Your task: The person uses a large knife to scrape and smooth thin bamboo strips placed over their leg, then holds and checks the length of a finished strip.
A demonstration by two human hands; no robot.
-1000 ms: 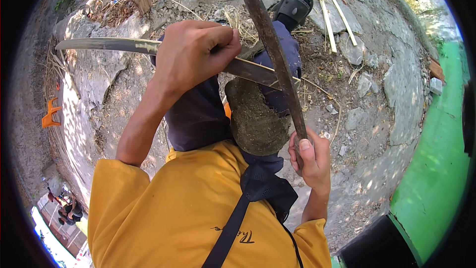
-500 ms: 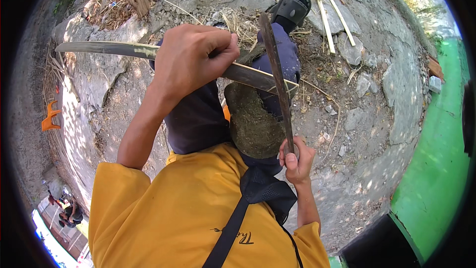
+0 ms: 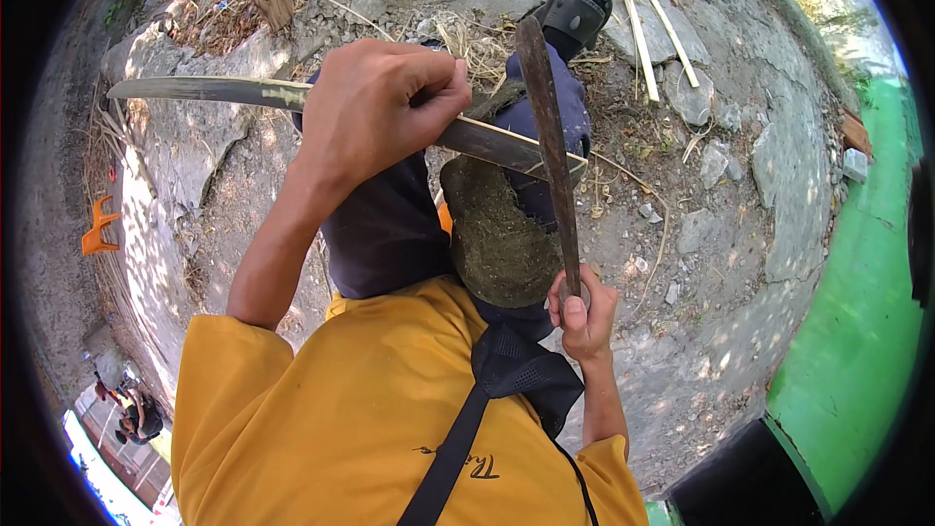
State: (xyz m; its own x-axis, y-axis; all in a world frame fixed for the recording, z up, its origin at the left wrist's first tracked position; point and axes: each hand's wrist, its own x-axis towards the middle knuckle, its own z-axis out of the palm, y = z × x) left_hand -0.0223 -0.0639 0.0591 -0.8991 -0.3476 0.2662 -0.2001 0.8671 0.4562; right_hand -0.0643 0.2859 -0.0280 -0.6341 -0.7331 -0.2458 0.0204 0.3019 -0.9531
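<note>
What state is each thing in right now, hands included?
Dark strip: held crosswise, paler along one edge
Knife: held, crossing over the dark strip near its right end, contact unclear
Left hand: closed on the dark strip
Right hand: closed around the knife's lower end
Two pale strips: lying on the ground
Sandal: worn

Machete blade (image 3: 547, 117): dull, rough metal. Dark strip (image 3: 487, 144): smooth, woody. Shirt (image 3: 341, 409): matt cloth. Ground (image 3: 721, 351): rough, stony.

Cracked grnd (image 3: 730, 253) w/ 2 pale strips (image 3: 631, 20)
</note>
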